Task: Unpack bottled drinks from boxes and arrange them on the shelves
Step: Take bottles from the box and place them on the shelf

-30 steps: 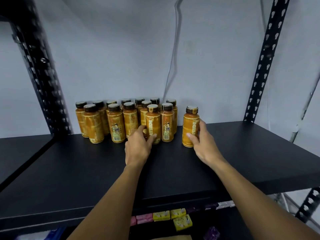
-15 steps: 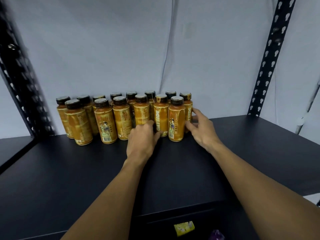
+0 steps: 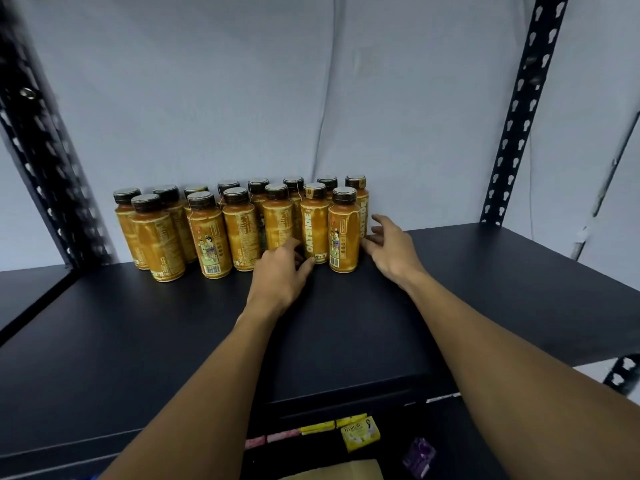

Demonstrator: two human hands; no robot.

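Bottles (image 3: 242, 230) are standing two rows deep against the wall (image 3: 311, 98), blocking the back of the shelf (image 3: 346, 323) from left to centre. To their right, bare shelf is running wide to the right post (image 3: 519, 116). In front, a broad strip is lying open to the shelf edge. Beside the left post (image 3: 38, 150), only a narrow gap is showing. Above the caps, open air is reaching up the wall.

Pale creased wall (image 3: 242, 98) at the back
Lower down, yellow packet (image 3: 360, 434) near pink packets (image 3: 273, 438); purple packet (image 3: 419, 455) further right.
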